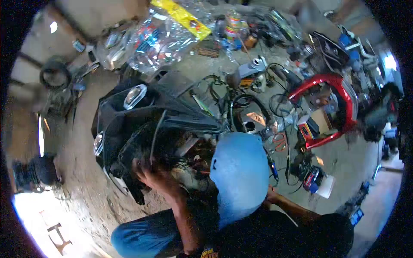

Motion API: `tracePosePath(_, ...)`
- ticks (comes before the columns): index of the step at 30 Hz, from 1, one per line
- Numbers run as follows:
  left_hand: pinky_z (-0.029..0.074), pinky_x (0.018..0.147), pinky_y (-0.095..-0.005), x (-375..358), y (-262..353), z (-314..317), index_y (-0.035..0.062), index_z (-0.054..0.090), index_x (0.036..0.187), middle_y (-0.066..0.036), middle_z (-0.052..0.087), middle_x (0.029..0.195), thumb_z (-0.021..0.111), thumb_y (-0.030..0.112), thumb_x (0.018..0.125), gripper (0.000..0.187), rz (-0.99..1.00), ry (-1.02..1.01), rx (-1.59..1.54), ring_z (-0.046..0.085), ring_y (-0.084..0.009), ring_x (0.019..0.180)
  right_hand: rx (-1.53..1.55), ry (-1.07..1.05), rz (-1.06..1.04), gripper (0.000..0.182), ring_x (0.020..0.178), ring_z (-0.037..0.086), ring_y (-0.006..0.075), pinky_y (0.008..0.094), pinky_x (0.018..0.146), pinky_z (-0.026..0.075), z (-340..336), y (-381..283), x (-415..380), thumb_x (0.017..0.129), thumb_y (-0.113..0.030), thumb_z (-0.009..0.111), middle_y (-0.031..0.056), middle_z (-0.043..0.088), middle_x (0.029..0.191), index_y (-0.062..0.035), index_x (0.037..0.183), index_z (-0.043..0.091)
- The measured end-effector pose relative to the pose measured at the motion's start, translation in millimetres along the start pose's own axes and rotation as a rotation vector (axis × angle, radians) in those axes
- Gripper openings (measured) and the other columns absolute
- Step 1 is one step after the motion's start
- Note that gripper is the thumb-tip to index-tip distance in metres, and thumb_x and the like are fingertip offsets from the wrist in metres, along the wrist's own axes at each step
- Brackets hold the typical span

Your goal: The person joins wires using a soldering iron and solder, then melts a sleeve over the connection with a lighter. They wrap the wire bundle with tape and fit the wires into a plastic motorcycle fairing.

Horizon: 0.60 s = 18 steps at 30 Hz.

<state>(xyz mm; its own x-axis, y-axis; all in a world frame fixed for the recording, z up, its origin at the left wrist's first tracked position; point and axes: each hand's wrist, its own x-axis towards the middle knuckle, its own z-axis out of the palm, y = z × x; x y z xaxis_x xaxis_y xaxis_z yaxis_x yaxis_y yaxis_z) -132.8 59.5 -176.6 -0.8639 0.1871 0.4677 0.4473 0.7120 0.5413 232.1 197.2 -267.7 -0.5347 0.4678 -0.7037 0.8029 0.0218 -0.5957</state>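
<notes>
A black motorcycle front fairing (pixel 172 112) with two clear lamps lies on the floor, its open inside toward me. At its lower edge is my left hand (pixel 151 175), smeared by motion, fingers against the dark inner part; I cannot tell whether it grips anything. A thin dark cable (pixel 158 131) arcs up from beside those fingers. My right hand (pixel 272 196) is mostly hidden behind my raised knee (pixel 241 172) in blue jeans, with only its back edge and wrist showing. Near it on the floor lies a blue-handled tool (pixel 274 168).
A red curved body panel (pixel 347 99) lies to the right around a small box (pixel 306 129). Orange-handled scissors (pixel 280 142), black cables and a grey bottle (pixel 254 66) sit between. Clear plastic wrapping (pixel 159 43) is heaped at the back; a tyre (pixel 55 74) stands far left.
</notes>
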Motion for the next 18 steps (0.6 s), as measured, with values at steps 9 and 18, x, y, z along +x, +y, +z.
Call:
tracePosePath(9,0.039,0.103,-0.0513,-6.0,-4.1,4.0,0.0036,0.058,0.130,-0.024,0.052,0.134,0.057,0.025,0.100,0.038,-0.058,-0.026,-0.062,0.049,-0.0397,0.126,-0.303,-0.341,0.172,0.027,0.094,0.066,0.0365,0.0450,0.084,0.052,-26.1,57.1,-71.4,0.092,-0.019,0.064,0.0144,0.069,0.098,-0.0060,0.115,0.068)
tracePosePath(18,0.036,0.106,-0.0510,-0.4,26.5,-18.3,0.0067,0.058,0.131,-0.022,0.049,0.136,0.057,0.029,0.098,0.040,-0.019,0.018,-0.028,0.045,-0.0411,0.128,-0.753,1.077,-0.073,0.044,0.117,0.055,0.0410,0.0453,0.100,0.045,-302.0,78.2,49.9,0.083,-0.006,0.060,0.0260,0.057,0.125,0.0024,0.125,0.056)
